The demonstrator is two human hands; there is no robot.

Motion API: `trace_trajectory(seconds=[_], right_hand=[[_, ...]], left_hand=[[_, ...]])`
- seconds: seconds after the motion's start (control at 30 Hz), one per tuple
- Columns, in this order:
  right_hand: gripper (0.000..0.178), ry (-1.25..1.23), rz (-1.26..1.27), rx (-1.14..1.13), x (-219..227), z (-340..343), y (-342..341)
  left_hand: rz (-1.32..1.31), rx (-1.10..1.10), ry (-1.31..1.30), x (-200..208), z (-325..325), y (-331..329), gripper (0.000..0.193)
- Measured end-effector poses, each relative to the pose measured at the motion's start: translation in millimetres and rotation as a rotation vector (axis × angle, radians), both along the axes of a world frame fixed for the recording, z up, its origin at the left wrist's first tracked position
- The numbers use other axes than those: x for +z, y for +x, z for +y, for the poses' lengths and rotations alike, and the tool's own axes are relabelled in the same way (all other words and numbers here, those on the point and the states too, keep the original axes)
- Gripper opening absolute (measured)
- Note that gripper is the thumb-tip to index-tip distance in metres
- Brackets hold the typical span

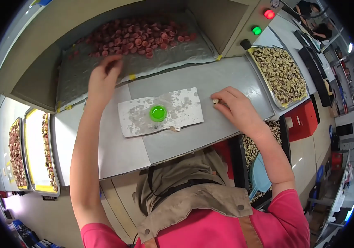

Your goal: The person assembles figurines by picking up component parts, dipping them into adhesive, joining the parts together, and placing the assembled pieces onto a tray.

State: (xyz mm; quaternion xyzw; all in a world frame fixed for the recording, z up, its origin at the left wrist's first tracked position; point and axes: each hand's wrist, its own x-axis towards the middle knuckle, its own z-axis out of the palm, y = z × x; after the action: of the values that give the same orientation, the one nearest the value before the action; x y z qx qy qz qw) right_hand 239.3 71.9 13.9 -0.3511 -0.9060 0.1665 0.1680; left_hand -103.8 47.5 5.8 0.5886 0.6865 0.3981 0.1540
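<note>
My left hand (pixel 104 78) reaches over the near edge of a grey-lined recess, beside a heap of small red cup-shaped pieces (pixel 142 39). Its fingers are bent and blurred, so I cannot tell whether they hold one. My right hand (pixel 239 109) hovers over the grey worktop, thumb and fingers pinching a small cream-and-brown piece (pixel 216 101). Between the hands lies a stained white cardboard sheet (pixel 189 108). On it sits a round, bright green disc or shallow cup (pixel 158 113), touched by neither hand.
A tray of cream-and-brown pieces (pixel 280 74) stands at right. Below it, a black bin (pixel 286 140) holds similar pieces and a light-blue scoop (pixel 260 175). Two trays stand at left, one partly filled (pixel 36 153). Red (pixel 269 14) and green lights (pixel 256 30) glow on the housing.
</note>
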Motion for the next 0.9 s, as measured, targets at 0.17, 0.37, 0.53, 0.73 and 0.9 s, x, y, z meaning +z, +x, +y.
trace_trajectory(seconds=[0.17, 0.37, 0.53, 0.73, 0.9], right_hand=[[0.021, -0.062, 0.022, -0.027, -3.1, -2.2, -1.9], [0.021, -0.166, 0.040, -0.100, -0.7, -2.1, -12.6], [0.022, -0.223, -0.022, -0.093, 3.2, -3.8, -16.5], [0.021, -0.171, 0.000, -0.105, 3.0, -12.4, -22.9], [0.021, -0.137, -0.074, -0.059, -2.1, -8.8, -28.3]], left_hand=[[-1.198, -0.019, 0.059, 3.9, -59.6, 35.6, 0.025], [-1.468, -0.101, 0.112, -12.9, -124.5, 72.7, 0.026], [-1.624, -0.099, 0.109, -29.7, -138.4, 96.3, 0.030], [-1.690, -0.096, 0.121, -40.8, -140.9, 93.6, 0.032], [-1.707, -0.083, 0.125, -43.3, -145.1, 87.8, 0.033]])
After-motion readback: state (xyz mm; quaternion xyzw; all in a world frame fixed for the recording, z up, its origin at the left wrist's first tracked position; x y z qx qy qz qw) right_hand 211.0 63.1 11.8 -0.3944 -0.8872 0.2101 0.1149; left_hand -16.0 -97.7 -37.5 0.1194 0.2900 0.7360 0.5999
